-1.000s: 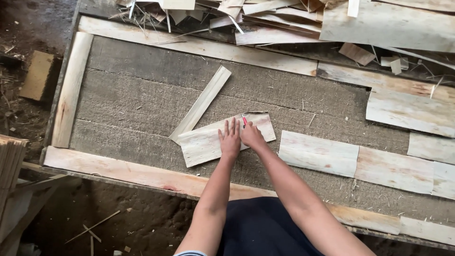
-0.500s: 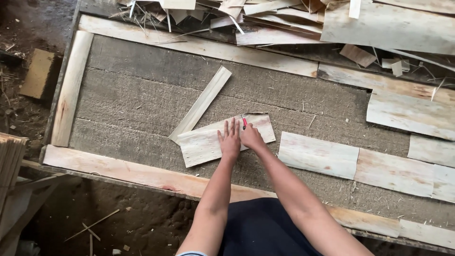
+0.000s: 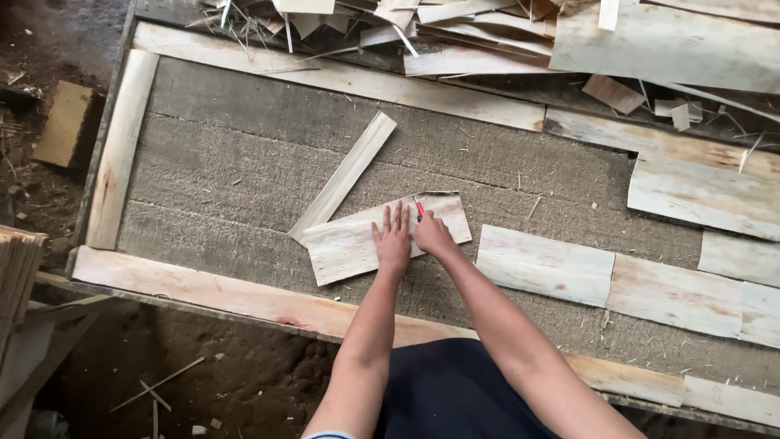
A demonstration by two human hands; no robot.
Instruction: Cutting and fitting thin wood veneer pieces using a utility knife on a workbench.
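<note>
The left hand [image 3: 393, 238] lies flat, fingers spread, on a pale veneer piece [image 3: 357, 241] inside the wooden frame [image 3: 122, 146]. The right hand [image 3: 431, 233] grips what appears to be a red-handled cutter [image 3: 418, 206] at the piece's upper edge. Bare grey board [image 3: 219, 175] lies open leftward.

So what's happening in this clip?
A person leans over a grey felt-like work surface framed by pale wood strips. The left hand lies flat, fingers spread, on a thin veneer sheet. The right hand rests on the same sheet and holds a small red-handled tool, its tip at the sheet's upper edge. A narrow veneer strip lies slanted beside it, more veneer pieces sit to the right, and offcuts are piled along the far side.
</note>
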